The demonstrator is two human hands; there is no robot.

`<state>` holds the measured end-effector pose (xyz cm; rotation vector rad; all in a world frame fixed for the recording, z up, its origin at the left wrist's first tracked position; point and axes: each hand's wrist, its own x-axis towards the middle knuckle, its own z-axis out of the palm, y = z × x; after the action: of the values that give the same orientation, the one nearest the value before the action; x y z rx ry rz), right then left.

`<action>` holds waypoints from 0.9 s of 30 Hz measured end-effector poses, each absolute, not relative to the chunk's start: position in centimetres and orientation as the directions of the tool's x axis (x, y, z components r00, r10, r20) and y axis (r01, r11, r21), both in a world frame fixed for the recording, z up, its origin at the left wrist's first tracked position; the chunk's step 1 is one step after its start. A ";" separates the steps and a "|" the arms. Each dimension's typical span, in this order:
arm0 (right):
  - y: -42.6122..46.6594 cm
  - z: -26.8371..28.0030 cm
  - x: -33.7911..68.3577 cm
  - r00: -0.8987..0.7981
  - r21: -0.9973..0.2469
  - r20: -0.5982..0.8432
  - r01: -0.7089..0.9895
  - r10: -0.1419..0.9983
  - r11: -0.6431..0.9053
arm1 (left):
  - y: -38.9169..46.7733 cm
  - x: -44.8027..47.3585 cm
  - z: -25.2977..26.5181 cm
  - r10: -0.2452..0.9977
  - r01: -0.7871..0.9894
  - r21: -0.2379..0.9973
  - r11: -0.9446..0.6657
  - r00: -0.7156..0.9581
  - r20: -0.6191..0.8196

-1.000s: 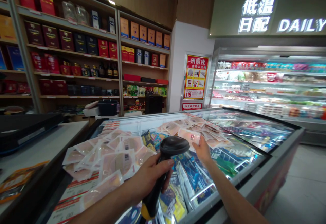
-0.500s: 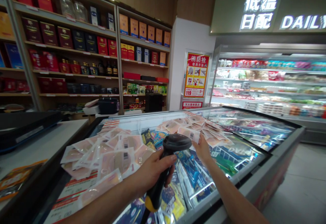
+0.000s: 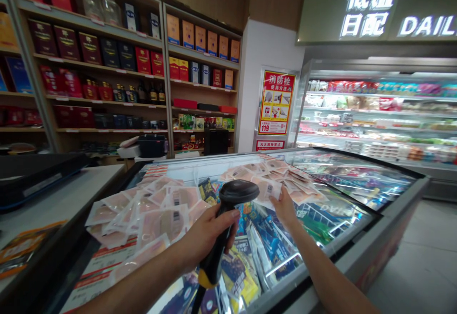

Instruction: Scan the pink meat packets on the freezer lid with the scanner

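Observation:
My left hand (image 3: 210,233) is wrapped round the grip of a black and yellow barcode scanner (image 3: 238,191), held upright over the freezer's glass top. Between the fingers of my right hand (image 3: 285,208) is the edge of a flat clear packet (image 3: 267,189) with a barcode label facing me. It lies over the near edge of a pile of similar packets (image 3: 293,180). A second pile of packets (image 3: 143,214) spreads on the glass to the left of the scanner, several with barcodes showing. What the packets contain is not clear.
Under the glass of the chest freezer (image 3: 389,218) lie colourful frozen-food bags (image 3: 274,242). To the left stands a counter (image 3: 85,195) with a black device and an orange packet (image 3: 28,249). Shelves of boxes and bottles (image 3: 107,90) line the back; a lit refrigerated display (image 3: 378,123) stands at right.
The scanner in my left hand has shifted slightly left, away from the packet. My right hand keeps hold of the packet, whose barcode is now more fully exposed.

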<state>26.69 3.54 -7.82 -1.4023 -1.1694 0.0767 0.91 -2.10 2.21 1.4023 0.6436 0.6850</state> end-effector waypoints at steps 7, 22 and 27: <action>3.3 -7.1 24.4 0.461 -0.937 0.338 0.088 0.820 0.337 | -1.6 -2.1 2.0 0.894 -0.049 0.998 0.037 0.447 -0.011; 4.6 -6.2 13.2 0.313 -0.889 0.281 0.442 0.907 0.123 | -1.2 -8.9 0.7 0.990 -0.065 0.994 0.086 0.115 -0.078; 4.3 -6.3 10.3 0.064 -0.665 0.360 0.718 0.931 0.208 | -1.5 -8.0 1.2 0.988 -0.092 0.992 0.090 0.134 -0.078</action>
<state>10.30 4.29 -6.29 -1.5603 -1.7025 0.3446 -8.01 -1.53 1.16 1.1356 1.0813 1.0970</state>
